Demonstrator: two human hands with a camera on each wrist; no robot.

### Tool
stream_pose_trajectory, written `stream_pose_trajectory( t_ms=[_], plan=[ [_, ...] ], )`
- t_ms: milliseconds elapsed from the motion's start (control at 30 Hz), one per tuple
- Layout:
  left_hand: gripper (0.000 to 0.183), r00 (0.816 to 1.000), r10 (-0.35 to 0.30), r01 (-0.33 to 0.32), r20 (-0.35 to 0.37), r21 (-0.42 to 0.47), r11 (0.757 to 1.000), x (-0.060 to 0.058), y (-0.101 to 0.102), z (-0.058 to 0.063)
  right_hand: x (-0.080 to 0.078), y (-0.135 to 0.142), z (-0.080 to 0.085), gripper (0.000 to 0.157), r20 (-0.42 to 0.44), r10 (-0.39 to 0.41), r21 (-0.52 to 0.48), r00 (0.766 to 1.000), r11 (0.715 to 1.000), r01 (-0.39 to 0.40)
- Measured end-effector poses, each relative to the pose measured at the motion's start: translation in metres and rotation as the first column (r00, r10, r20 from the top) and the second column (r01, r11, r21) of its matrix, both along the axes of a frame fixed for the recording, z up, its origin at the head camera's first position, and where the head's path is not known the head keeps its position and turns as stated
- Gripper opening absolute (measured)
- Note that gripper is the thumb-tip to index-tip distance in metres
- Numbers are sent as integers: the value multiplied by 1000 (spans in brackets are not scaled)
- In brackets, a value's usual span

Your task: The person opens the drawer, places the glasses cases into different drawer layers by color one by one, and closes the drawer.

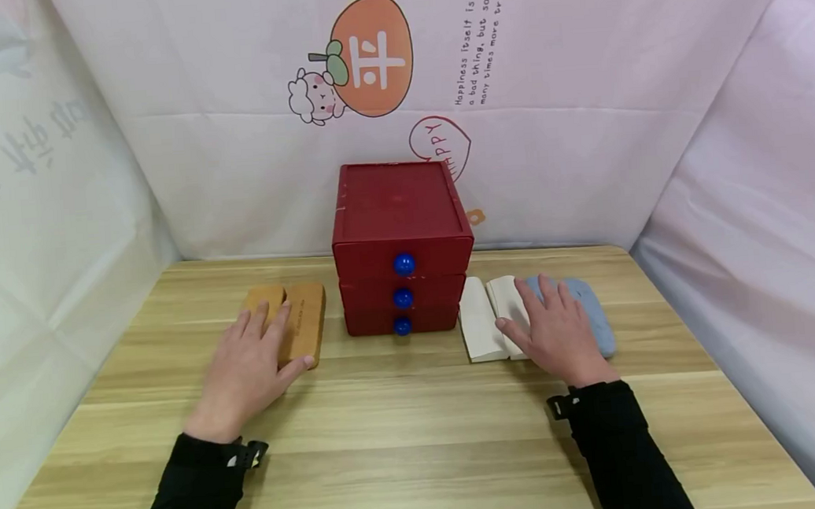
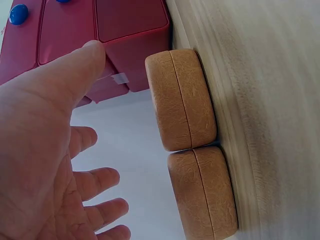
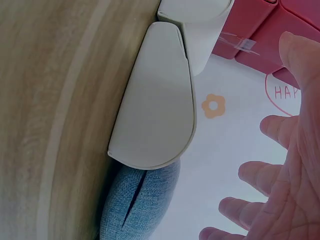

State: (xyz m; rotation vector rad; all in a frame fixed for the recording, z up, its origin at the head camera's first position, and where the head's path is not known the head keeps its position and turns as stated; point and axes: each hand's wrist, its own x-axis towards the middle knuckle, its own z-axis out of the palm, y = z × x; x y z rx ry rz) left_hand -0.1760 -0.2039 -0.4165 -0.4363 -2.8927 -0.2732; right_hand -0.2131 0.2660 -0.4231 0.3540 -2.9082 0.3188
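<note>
My left hand [image 1: 245,368] hovers with spread, straight fingers over two brown leather-look glasses cases, partly covering the left case [image 1: 263,296]; the right case [image 1: 306,325] lies beside it. In the left wrist view, the thumb and fingers of the hand [image 2: 45,135] stand apart from both cases, holding nothing. My right hand [image 1: 558,335], fingers also spread, is above a white glasses case [image 1: 504,295] and a blue fabric glasses case [image 1: 596,316]. Another white case [image 1: 482,328] lies to their left. A gap separates the right hand [image 3: 285,185] from the cases in the right wrist view.
A red three-drawer cabinet [image 1: 400,200] with blue knobs [image 1: 404,264] stands at the back middle, between the brown and white cases, its drawers closed. The wooden table [image 1: 406,444] meets a printed white cloth [image 1: 232,180] behind, with cloth at both sides.
</note>
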Motion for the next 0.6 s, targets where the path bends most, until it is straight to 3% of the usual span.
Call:
stream_pose_trajectory(
  t_ms=[367, 600],
  plan=[
    [91, 999, -30, 31, -30, 20, 999, -1, 1, 2, -1, -2, 1, 87, -21, 14, -12, 1000, 1000, -14],
    [83, 994, -56, 62, -91, 66, 996, -1, 3, 5, -1, -3, 3, 80, -120, 58, -72, 991, 995, -67]
  ],
)
